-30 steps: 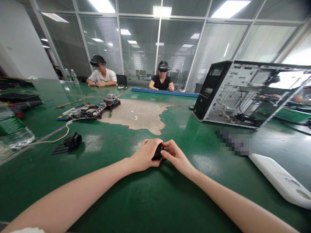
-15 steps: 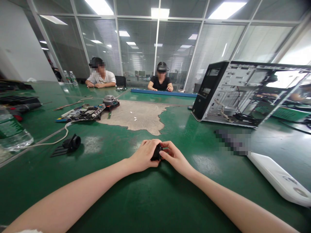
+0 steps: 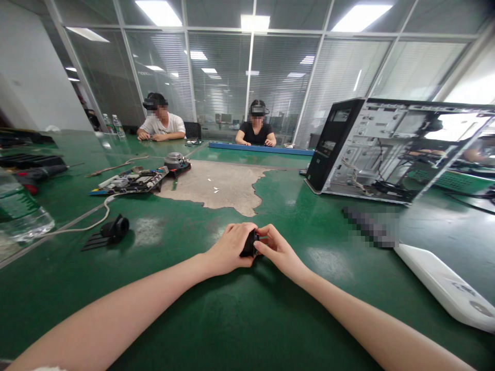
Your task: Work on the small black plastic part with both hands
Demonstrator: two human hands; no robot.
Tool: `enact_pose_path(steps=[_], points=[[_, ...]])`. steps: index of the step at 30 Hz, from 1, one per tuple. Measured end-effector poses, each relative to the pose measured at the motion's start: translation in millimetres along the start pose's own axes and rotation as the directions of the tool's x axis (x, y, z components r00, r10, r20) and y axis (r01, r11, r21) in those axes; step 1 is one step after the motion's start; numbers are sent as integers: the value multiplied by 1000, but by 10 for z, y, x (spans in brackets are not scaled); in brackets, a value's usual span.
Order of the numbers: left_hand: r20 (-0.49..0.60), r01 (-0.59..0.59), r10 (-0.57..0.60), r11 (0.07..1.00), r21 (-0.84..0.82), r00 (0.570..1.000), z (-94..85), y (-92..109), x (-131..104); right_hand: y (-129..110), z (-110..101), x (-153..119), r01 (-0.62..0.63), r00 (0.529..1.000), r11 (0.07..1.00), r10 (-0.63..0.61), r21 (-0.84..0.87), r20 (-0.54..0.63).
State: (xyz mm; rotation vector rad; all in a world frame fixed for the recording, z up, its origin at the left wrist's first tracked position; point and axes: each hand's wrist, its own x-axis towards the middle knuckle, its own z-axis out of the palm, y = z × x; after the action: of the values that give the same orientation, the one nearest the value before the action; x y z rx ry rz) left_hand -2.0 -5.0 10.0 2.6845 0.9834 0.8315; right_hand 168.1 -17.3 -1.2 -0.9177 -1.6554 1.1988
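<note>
A small black part (image 3: 248, 244), boxy where it shows, is held between my two hands just above or on the green table (image 3: 240, 319). My left hand (image 3: 231, 247) wraps over it from the left, with the fingers hiding most of it. From the right, my right hand (image 3: 274, 245) pinches its end between thumb and fingers. What kind of part it is I cannot tell. Left of my hands lies a black plastic piece (image 3: 112, 230) with a round end and flat prongs.
An opened computer case (image 3: 348, 149) stands at the right. Nearer lie a white device (image 3: 441, 283) and a blurred dark object (image 3: 367, 226). At the left are a circuit board (image 3: 133, 181), a fan cooler (image 3: 177, 161), a cable and a bottle (image 3: 23, 206). Two people sit across.
Both hands stay in place on the black part, with hardly any visible motion. The view has tilted very slightly. The person at the far left has turned their head a little.
</note>
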Motion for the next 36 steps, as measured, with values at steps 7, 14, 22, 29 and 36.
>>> enact_pose_path(steps=[7, 14, 22, 29, 36], points=[[7, 6, -6, 1000, 2, 1000, -18, 18, 4, -38, 4, 0, -9, 1000, 1000, 9, -5, -8], [-3, 7, -7, 1000, -6, 1000, -13, 18, 6, -56, -2, 7, -15, 1000, 1000, 15, 11, 17], [-7, -1, 1, 1000, 1, 1000, -11, 14, 2, -36, -4, -2, -2, 1000, 1000, 2, 20, 20], [-1, 0, 0, 1000, 3, 1000, 7, 4, 5, -27, -9, 2, -8, 1000, 1000, 7, 20, 20], [-9, -4, 4, 1000, 8, 1000, 1, 5, 1, -31, -11, 7, -12, 1000, 1000, 12, 26, 23]])
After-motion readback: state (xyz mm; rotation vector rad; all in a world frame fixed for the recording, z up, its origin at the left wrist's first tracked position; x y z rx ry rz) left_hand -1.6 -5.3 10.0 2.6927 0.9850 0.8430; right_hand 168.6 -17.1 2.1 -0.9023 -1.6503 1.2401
